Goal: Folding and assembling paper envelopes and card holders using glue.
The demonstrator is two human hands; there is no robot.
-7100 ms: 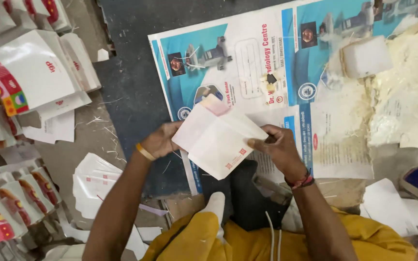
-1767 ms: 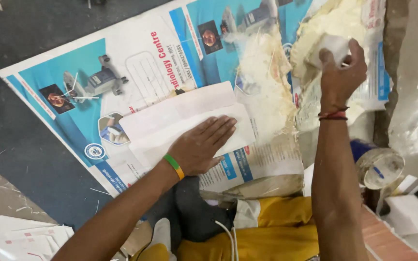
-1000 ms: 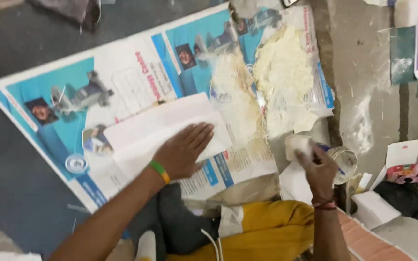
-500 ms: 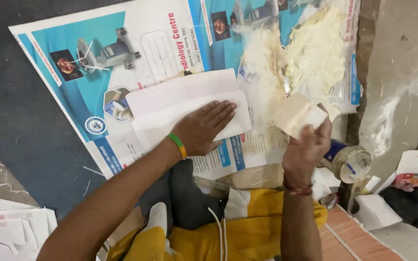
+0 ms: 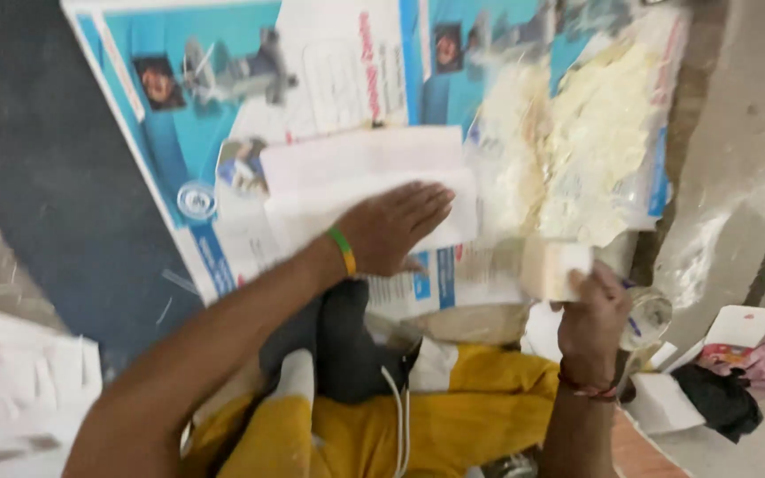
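From the head camera, take the big blue-and-white printed poster [image 5: 223, 150] spread on the floor as your landmark. Your left hand [image 5: 391, 228] lies flat and open, palm down, on a folded white paper sheet [image 5: 360, 181] near the poster's lower middle, pinning it in place; a green and yellow band sits at that wrist. Your right hand [image 5: 591, 310] is off the poster's lower right corner, fingers closed around a small pale pad or sponge [image 5: 555, 268], held just clear of the paper, with a red thread at the wrist. Across the right part of the poster spreads a rough patch of creamy white paste [image 5: 577, 150]. Just beyond the poster's lower right edge, beside your right hand, stands a small round container [image 5: 648, 314]; further out lie some folded white paper pieces [image 5: 741, 327] and a dark cloth [image 5: 719, 398]. By the look of it, you are at the pasting step: the sheet is held down and the pad is loaded or about to be. The next move would call for bringing the pad over the sheet's exposed edge while your left hand keeps it from sliding; the frame is blurred, so I cannot tell how much paste is on the pad.
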